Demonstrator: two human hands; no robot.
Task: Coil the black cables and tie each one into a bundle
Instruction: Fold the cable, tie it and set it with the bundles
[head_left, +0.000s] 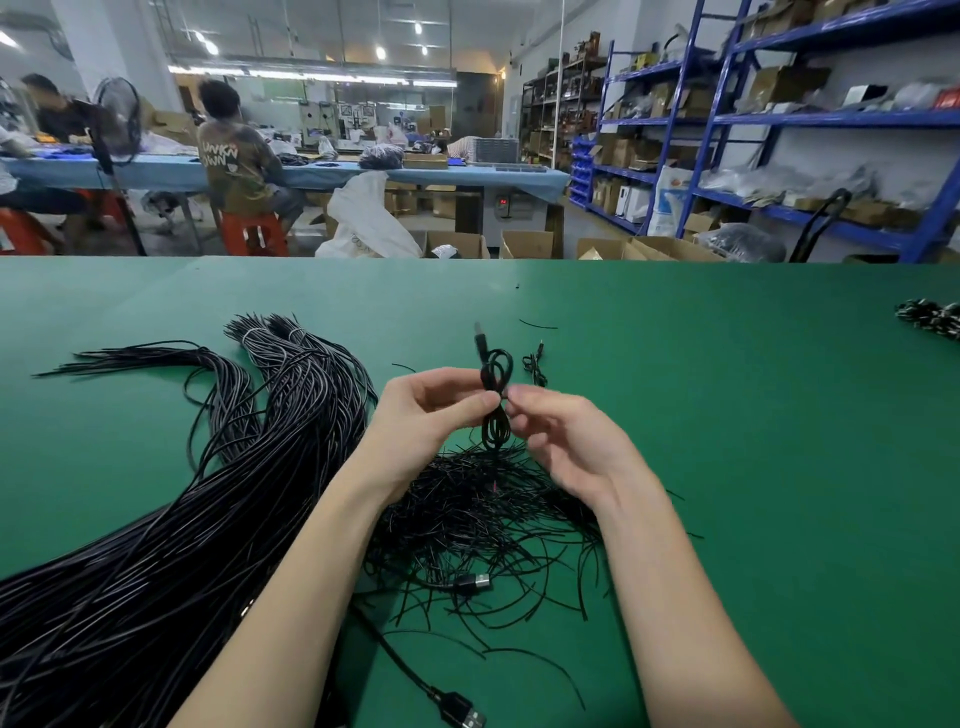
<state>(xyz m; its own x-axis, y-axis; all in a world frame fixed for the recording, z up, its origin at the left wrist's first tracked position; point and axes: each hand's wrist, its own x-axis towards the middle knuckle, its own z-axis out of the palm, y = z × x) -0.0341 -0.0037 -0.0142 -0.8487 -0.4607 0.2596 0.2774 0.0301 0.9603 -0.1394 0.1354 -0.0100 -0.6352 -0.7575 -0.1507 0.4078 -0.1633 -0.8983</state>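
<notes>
One coiled cable (494, 400), black, held upright above the green bench (727, 415) between both hands. Left hand (431, 410): thumb and forefinger pinching the coil at its waist. Right hand (561, 431): fingertips closed on the same spot from the other side, apparently working a thin tie round it.

Step judged in hand: tying off a finished coil; winding looks complete, with a plug end standing up from the top loop. Next move likely calls for twisting the tie tight while the left hand keeps the loops from springing apart, then setting the bundle aside.

Stock: large sheaf of uncoiled cables (182, 519) at left; loose heap of thin ties (483, 509) under the hands; one small bundle (535, 364) just beyond.

Unclear: the tie itself, too thin to make out; dark pile (930, 318) at far right, cut off by the frame edge.
</notes>
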